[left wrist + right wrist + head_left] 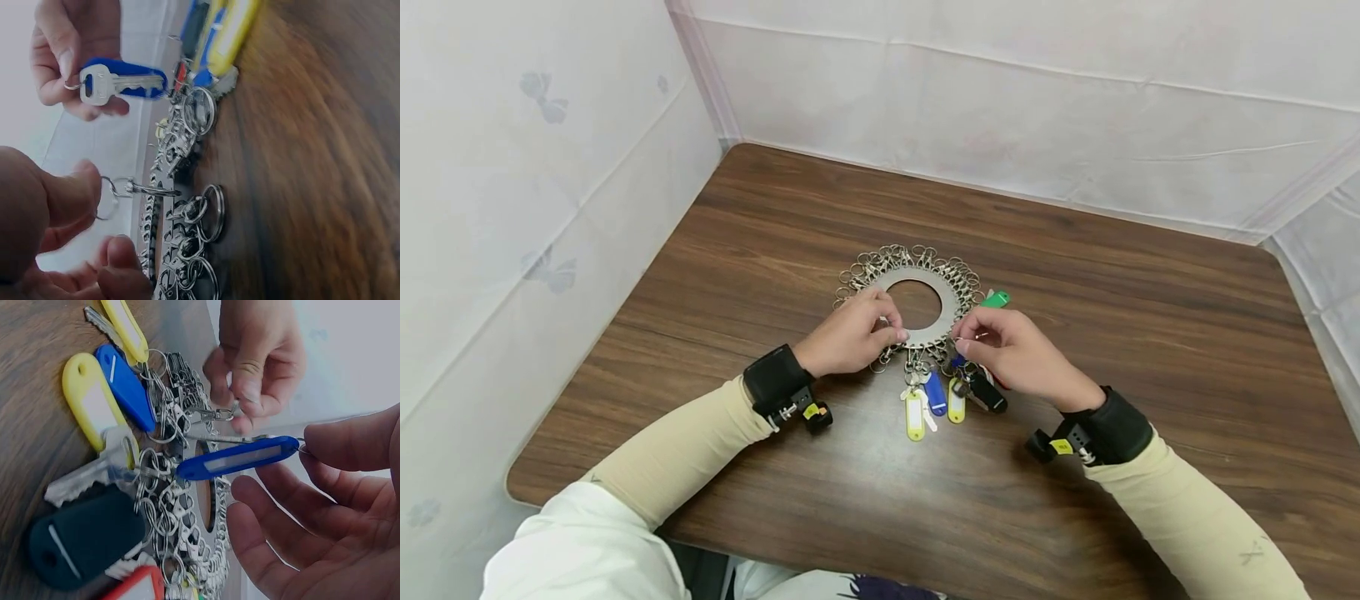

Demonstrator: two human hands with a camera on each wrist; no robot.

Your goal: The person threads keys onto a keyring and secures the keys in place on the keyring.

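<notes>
- A flat metal disc [917, 279] with a hole in its middle is laid on the wooden table [1150, 333], its edge lined with small clips and rings.
- One clip [147, 188] at the disc's near-left edge is pinched between thumb and forefinger of the left hand [850, 333].
- A key with a blue tag [237, 457] is held off the table, just beside the disc's near-right edge, pinched by its ring in the fingers of the right hand [1015, 354].
- Yellow, blue and black tags [914, 414] are spread on the table at the disc's near edge; a green tag [997, 298] is seen at its right.

No legible text or labels
</notes>
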